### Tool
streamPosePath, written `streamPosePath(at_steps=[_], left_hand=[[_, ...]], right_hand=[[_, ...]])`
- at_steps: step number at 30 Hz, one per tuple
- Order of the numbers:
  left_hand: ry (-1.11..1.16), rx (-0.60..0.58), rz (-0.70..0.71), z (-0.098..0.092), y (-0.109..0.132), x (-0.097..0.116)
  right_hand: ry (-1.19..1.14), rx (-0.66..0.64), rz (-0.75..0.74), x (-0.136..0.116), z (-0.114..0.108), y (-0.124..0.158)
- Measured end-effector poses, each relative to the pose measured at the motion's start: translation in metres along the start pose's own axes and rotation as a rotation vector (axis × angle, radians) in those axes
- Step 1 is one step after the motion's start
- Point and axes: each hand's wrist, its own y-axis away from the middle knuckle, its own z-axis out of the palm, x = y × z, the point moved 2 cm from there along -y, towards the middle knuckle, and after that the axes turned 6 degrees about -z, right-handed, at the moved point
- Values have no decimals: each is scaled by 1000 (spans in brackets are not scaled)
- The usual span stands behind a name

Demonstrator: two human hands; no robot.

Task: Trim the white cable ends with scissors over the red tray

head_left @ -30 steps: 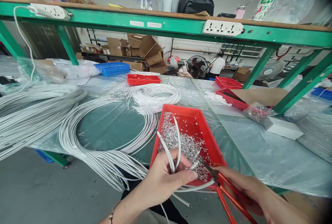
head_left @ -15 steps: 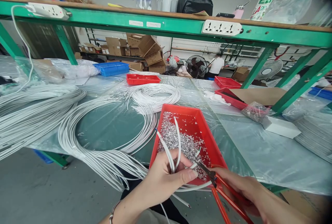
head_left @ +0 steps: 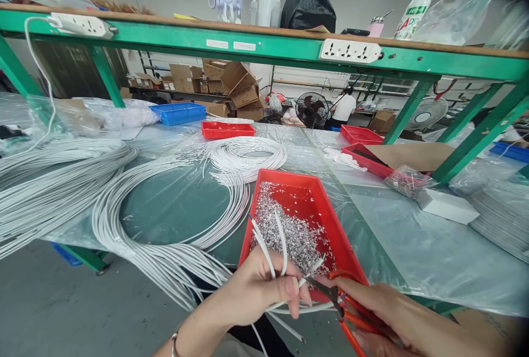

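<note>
My left hand [head_left: 260,293] is closed on several white wires [head_left: 270,241] whose ends stick up over a red tray [head_left: 343,241] full of small silver metal pieces [head_left: 289,233]. My right hand [head_left: 388,318] grips red-handled pliers [head_left: 339,304], with the dark jaws at the tip of one wire beside my left thumb. The wires trail down and left into a big white wire coil [head_left: 165,219] lying on the plastic-covered table [head_left: 413,236].
More wire bundles [head_left: 53,180] lie at left. Red trays [head_left: 227,128] [head_left: 363,134], a blue tray [head_left: 177,112], a cardboard sheet [head_left: 413,153], a white box [head_left: 448,205] and a small bag [head_left: 407,178] sit further back. A green shelf frame [head_left: 264,46] spans overhead. A person [head_left: 343,106] works far behind.
Both hands have dropped lower and nearer to me. The left thumb has curled down over the wires, and the pliers' jaws sit closer to the wire tip.
</note>
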Motion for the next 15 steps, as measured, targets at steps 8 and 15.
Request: streamPosePath(at_steps=[8, 15], left_hand=[[7, 23, 33, 2, 0, 0], [-242, 135, 22, 9, -1, -3]], right_hand=[[-1061, 186, 145, 8, 10, -34], [-1326, 234, 195, -20, 24, -70]])
